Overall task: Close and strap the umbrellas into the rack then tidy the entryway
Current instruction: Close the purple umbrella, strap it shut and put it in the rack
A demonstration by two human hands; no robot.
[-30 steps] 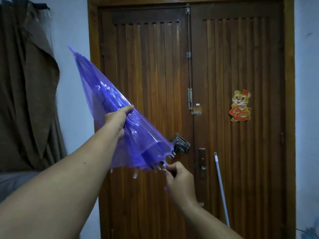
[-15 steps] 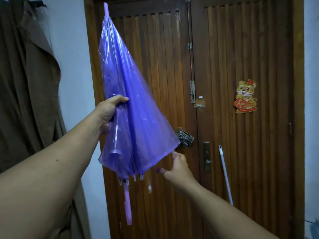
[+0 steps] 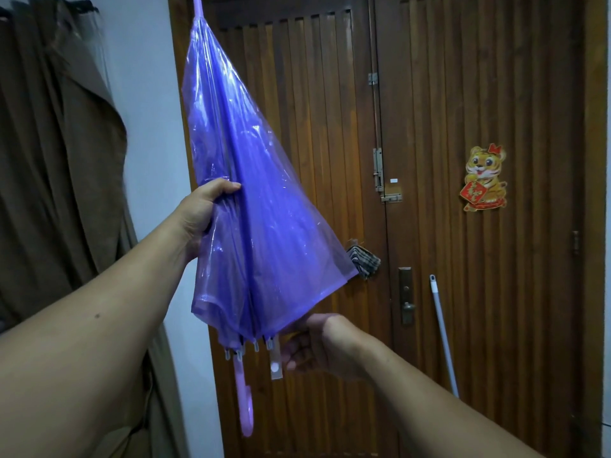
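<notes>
Head view: wooden door (image 3: 463,94) fills background, tiger sticker (image 3: 483,177) on right leaf, brown curtain (image 3: 49,160) at left, white pole (image 3: 443,335) leaning on door. We hold purple umbrella (image 3: 251,200) upright before door, tip up, canopy loosely collapsed, curved handle (image 3: 245,401) hanging below. Our left hand (image 3: 201,213) grips canopy mid-height, fingers wrapped round folds. Our right hand (image 3: 314,345) at lower canopy edge beside strap (image 3: 275,361); fingers curled, grip unclear, cannot tell.

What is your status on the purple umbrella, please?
Left hand grips umbrella mid-canopy, tip up. Right hand at canopy's lower edge beside strap. Strap hangs unfastened.
</notes>
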